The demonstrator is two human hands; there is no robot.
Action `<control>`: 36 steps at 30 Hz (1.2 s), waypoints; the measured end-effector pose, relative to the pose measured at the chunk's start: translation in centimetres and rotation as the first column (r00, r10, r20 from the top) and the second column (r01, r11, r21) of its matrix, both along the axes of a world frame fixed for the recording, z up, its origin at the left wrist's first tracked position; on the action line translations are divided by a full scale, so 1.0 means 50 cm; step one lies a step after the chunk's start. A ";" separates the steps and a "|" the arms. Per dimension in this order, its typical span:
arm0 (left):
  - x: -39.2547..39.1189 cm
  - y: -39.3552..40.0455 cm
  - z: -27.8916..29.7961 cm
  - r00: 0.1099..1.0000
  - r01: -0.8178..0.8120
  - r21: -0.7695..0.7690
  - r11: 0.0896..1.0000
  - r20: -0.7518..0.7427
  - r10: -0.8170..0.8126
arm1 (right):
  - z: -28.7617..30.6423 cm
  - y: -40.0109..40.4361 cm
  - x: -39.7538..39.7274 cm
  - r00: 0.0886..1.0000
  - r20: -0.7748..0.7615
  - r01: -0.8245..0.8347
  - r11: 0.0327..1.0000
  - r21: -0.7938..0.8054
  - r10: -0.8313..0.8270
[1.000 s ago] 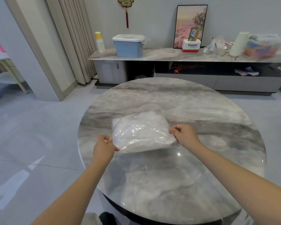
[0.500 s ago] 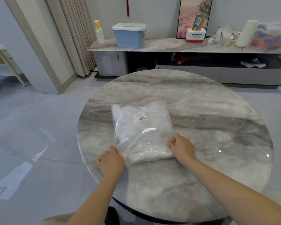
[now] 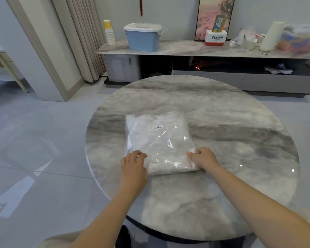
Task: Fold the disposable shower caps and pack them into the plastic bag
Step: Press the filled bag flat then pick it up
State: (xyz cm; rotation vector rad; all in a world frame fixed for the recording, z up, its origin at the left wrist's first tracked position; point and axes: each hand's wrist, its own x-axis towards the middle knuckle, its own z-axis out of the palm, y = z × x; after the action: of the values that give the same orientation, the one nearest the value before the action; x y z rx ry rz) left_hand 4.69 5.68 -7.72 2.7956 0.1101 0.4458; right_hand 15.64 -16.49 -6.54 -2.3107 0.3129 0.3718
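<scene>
Plastic bag [image 3: 159, 142] flat on table [image 3: 231, 140], near front-left edge; white shower caps inside (count not discernible). Left hand [image 3: 132, 165] spread on near-left corner, right hand [image 3: 203, 157] pinching near-right corner. Advisable: press evenly, expel air, keep edge square.

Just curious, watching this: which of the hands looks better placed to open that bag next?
Probably the right hand: its fingers are curled onto the near right corner of the plastic bag, seemingly pinching it. The left hand lies flatter at the near left corner, better suited to steadying the bag on the table.
</scene>
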 end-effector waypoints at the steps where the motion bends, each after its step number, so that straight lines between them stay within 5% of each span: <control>1: -0.003 -0.011 0.007 0.998 0.058 -0.049 0.997 -0.024 -0.059 | 0.004 0.000 -0.001 1.000 -0.004 0.022 0.996 0.084 -0.022; 5: -0.009 -0.038 0.017 0.965 0.197 0.013 0.980 -0.178 -0.191 | 0.034 0.003 -0.009 0.993 -0.095 0.100 0.901 0.422 -0.066; 10: 0.015 -0.070 0.041 0.977 0.119 0.156 0.981 -0.192 -0.088 | 0.102 0.013 -0.025 0.990 -0.132 0.120 0.780 0.614 -0.049; 16: 0.044 -0.098 0.098 0.995 0.049 -0.173 0.984 -0.073 -0.062 | 0.202 0.022 -0.036 1.000 -0.021 0.011 0.722 0.692 0.004; 21: 0.055 -0.127 0.133 0.992 0.123 -0.551 0.825 0.075 -0.097 | 0.279 0.026 -0.051 0.995 0.103 -0.085 0.640 0.764 0.009; 32: 0.089 -0.158 0.164 0.999 0.022 -0.839 0.543 0.044 0.027 | 0.320 0.088 -0.013 0.967 0.251 -0.208 0.729 0.652 0.051; 36: 0.099 -0.169 0.172 0.997 -0.051 -0.935 0.350 -0.025 0.077 | 0.320 0.109 -0.003 0.935 0.320 -0.310 0.789 0.531 0.152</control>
State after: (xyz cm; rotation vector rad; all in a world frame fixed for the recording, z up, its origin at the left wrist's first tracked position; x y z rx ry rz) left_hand 9.62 -2.78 0.86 1.5981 0.3511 0.2776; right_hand 15.51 -11.03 9.47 -1.7598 -0.2075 0.2330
